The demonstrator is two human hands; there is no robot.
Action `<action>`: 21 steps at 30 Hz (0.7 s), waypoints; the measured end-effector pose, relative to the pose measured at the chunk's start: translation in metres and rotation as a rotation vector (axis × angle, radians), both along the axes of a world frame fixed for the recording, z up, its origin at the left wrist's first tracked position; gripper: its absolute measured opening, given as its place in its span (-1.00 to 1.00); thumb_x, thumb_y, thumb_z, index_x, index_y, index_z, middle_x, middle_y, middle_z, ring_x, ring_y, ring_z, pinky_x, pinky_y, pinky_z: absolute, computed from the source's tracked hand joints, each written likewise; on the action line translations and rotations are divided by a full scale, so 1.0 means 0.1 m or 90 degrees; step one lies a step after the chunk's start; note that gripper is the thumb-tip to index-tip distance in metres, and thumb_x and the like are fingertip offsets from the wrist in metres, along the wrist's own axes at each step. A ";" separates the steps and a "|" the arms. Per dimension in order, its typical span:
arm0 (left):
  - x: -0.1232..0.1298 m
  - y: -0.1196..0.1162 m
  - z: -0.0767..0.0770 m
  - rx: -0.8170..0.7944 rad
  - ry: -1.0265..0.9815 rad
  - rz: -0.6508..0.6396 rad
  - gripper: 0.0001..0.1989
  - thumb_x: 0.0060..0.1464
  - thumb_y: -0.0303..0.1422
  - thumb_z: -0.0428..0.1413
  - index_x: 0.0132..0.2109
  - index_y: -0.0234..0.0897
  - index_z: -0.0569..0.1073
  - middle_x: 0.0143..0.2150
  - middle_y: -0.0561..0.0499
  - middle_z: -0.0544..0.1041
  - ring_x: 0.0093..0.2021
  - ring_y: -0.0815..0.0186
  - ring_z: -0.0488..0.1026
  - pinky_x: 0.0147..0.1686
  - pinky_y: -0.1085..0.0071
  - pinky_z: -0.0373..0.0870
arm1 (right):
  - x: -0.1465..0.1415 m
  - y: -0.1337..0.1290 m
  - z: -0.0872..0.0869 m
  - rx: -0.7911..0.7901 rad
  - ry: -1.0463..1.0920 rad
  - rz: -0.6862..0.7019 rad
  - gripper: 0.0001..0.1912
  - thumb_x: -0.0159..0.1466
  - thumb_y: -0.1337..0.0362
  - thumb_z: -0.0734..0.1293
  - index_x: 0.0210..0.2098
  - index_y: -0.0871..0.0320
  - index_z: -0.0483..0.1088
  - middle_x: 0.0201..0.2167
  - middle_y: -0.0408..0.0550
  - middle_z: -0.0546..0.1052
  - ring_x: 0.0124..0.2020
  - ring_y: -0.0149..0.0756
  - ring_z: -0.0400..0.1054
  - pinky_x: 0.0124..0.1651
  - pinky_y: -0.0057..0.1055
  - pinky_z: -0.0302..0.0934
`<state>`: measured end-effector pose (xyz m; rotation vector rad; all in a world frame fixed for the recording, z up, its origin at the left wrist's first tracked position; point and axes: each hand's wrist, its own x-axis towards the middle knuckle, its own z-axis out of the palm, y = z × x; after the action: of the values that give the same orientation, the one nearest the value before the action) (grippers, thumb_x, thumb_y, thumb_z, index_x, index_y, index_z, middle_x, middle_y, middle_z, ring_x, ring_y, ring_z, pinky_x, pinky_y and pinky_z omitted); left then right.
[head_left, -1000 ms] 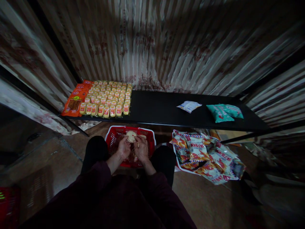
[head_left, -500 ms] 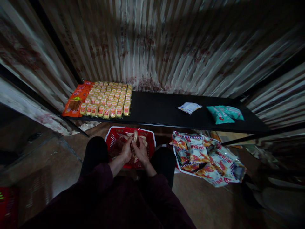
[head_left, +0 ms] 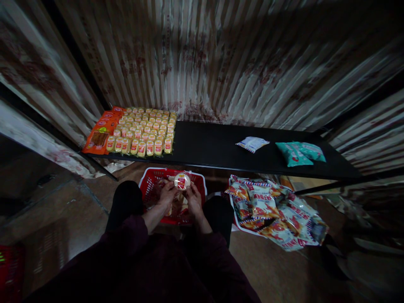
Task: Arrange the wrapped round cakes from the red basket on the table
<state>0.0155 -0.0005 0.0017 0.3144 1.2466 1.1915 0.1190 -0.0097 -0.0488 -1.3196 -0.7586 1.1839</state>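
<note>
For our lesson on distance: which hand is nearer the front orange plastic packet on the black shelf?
Left: the left hand is below the packet, to its right; the right hand is below it too, farther right.

Your round snack (head_left: 182,181) cream with a red-and-white label, your basket (head_left: 202,180) red with a white rim, shelf (head_left: 205,143) black, flat packet (head_left: 98,134) orange, your sleeves (head_left: 132,230) dark purple, pillow packets (head_left: 292,154) teal.

On the shelf (head_left: 205,141), flat packets (head_left: 99,132) lie at the left end, small cakes (head_left: 142,132) in rows beside them, and a bag (head_left: 252,144) and two pouches (head_left: 293,153) toward the right. Before it, a basket (head_left: 204,181) stands left of piled snack bags (head_left: 263,200).
</note>
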 end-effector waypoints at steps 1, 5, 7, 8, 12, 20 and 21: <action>0.00 0.01 0.00 0.001 -0.001 -0.010 -0.77 -0.26 -0.61 0.24 -0.35 -0.32 0.49 -0.32 -0.01 0.56 -0.37 0.38 0.48 -0.35 0.51 0.35 | 0.01 0.00 0.01 -0.010 0.031 -0.007 -0.43 0.09 -0.05 0.33 -0.01 0.15 0.41 -0.07 0.04 0.52 -0.18 -0.24 0.44 -0.10 -0.28 0.34; -0.01 0.04 0.00 0.003 0.037 -0.034 -0.77 -0.26 -0.57 0.26 -0.36 -0.31 0.48 -0.36 0.02 0.55 -0.48 0.43 0.44 -0.46 0.54 0.31 | 0.06 0.00 0.06 -0.028 0.088 -0.002 -0.41 0.04 -0.03 0.38 -0.02 0.18 0.42 -0.17 0.03 0.57 -0.19 -0.21 0.46 -0.09 -0.25 0.33; -0.01 0.05 -0.01 0.017 0.053 -0.049 -0.78 -0.25 -0.56 0.27 -0.36 -0.30 0.48 -0.39 0.03 0.55 -0.50 0.44 0.43 -0.48 0.55 0.30 | 0.08 0.00 0.09 -0.028 0.090 0.008 -0.41 0.04 -0.05 0.39 -0.04 0.18 0.42 -0.19 0.02 0.58 -0.20 -0.21 0.46 -0.10 -0.26 0.34; -0.01 0.06 -0.01 0.024 0.056 -0.057 -0.79 -0.25 -0.55 0.27 -0.36 -0.30 0.47 -0.42 0.04 0.55 -0.51 0.44 0.43 -0.48 0.55 0.31 | 0.09 0.01 0.11 -0.025 0.091 0.014 -0.42 0.05 -0.05 0.38 -0.04 0.18 0.42 -0.19 0.02 0.58 -0.19 -0.21 0.47 -0.10 -0.27 0.34; -0.02 0.08 0.01 0.037 0.074 -0.078 -0.81 -0.22 -0.49 0.27 -0.35 -0.29 0.48 -0.47 0.04 0.55 -0.53 0.41 0.43 -0.48 0.53 0.33 | 0.13 0.02 0.15 -0.019 0.104 0.018 -0.44 0.06 -0.07 0.38 -0.08 0.18 0.43 -0.20 0.04 0.59 -0.22 -0.21 0.48 -0.16 -0.30 0.36; -0.08 0.08 0.20 0.088 0.084 -0.081 -0.88 -0.19 -0.43 0.28 -0.42 -0.29 0.49 -0.52 0.04 0.51 -0.54 0.40 0.43 -0.49 0.52 0.32 | 0.13 0.05 0.27 -0.025 0.129 0.032 -0.42 0.04 -0.08 0.39 -0.06 0.15 0.42 -0.35 -0.02 0.61 -0.39 -0.21 0.49 -0.32 -0.31 0.38; -0.08 0.09 0.22 0.083 0.088 -0.081 -0.89 -0.18 -0.44 0.27 -0.43 -0.29 0.49 -0.53 0.05 0.50 -0.54 0.41 0.42 -0.49 0.52 0.32 | 0.13 0.06 0.29 -0.031 0.132 0.028 -0.42 0.03 -0.08 0.40 -0.06 0.16 0.42 -0.36 -0.02 0.61 -0.40 -0.21 0.49 -0.33 -0.31 0.38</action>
<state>0.0074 0.0082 0.0237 0.5730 1.2510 1.1592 0.1315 -0.0036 -0.0196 -1.2030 -0.6143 1.3588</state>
